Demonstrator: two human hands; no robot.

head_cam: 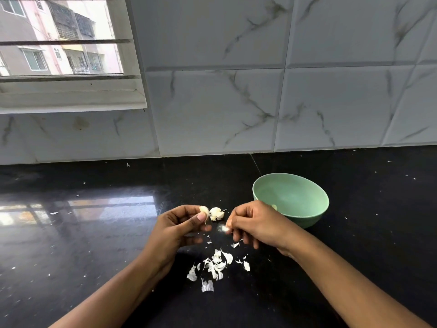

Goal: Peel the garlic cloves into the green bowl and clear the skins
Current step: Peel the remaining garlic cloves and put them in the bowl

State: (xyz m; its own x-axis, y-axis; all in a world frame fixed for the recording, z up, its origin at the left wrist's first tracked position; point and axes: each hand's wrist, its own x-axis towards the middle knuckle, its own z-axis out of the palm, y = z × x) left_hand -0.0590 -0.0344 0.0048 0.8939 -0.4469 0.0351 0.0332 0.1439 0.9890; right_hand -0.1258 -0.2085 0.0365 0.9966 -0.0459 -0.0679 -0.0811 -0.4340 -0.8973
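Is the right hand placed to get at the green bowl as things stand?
Probably yes: the right hand sits just beside the green bowl, with nothing between them, though it pinches a scrap of skin.

**Mint Green on Flecked Black**

The round pale mint-green bowl (305, 221) is plain, without pattern. The glossy black stone countertop (94, 256) carries tiny white flecks. The glazed white wall tiles (212, 102) show grey marble veining. The thin papery garlic skins (216, 265) are white, the small garlic clove (203, 210) cream.
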